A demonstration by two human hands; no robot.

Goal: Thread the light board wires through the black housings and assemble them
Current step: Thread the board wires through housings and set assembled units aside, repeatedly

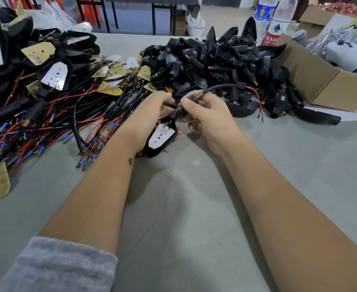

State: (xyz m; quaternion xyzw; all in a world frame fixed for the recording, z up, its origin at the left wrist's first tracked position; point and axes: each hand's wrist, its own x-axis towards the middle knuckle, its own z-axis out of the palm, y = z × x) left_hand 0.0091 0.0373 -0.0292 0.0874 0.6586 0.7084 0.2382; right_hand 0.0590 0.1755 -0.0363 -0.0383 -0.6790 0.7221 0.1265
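My left hand (152, 114) grips a black housing (162, 145) from behind, with a white light board (161, 135) seated in its open face. My right hand (207, 116) pinches the housing's black neck and brass threaded end (199, 95). The black and red wires (255, 95) come out past the brass end and arc to the right, ending in blue terminals above the table. A pile of empty black housings (215, 60) lies behind my hands. Loose light boards with red and black wires (57, 114) are heaped on the left.
The grey felt table (183, 207) stretches toward me. An open cardboard box (324, 85) with white parts sits at the right. Two plastic bottles (274, 20) stand behind the housing pile. Finished assemblies are stacked at the far left (9, 49).
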